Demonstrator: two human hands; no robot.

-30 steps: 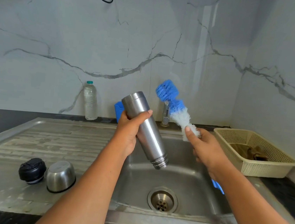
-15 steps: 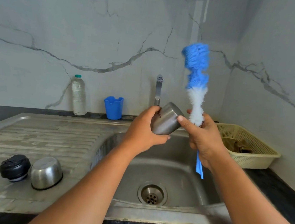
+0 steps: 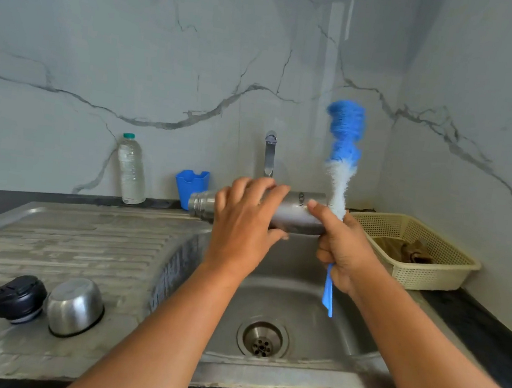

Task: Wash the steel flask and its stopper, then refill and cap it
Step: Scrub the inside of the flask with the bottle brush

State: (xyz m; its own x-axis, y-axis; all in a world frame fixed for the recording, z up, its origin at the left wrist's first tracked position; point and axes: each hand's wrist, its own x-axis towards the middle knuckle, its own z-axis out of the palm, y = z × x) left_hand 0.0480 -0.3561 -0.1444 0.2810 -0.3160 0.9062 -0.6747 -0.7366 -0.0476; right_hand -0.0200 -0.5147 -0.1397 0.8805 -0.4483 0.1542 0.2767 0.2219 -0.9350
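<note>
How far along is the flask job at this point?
Done: the steel flask is open; its black stopper and steel cup sit on the drainboard. In hand: the left hand grips the flask sideways over the sink; the right hand holds the bottle brush upright, outside it. Seemingly left: brushing, washing the stopper, refilling, capping. The tap is not running.

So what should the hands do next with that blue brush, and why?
Probably swing the brush round to the mouth of the flask and push the bristles in. The left hand grips the flask sideways over the sink, mouth pointing left, while the right hand holds the brush upright at the base end, bristles in the air.
</note>
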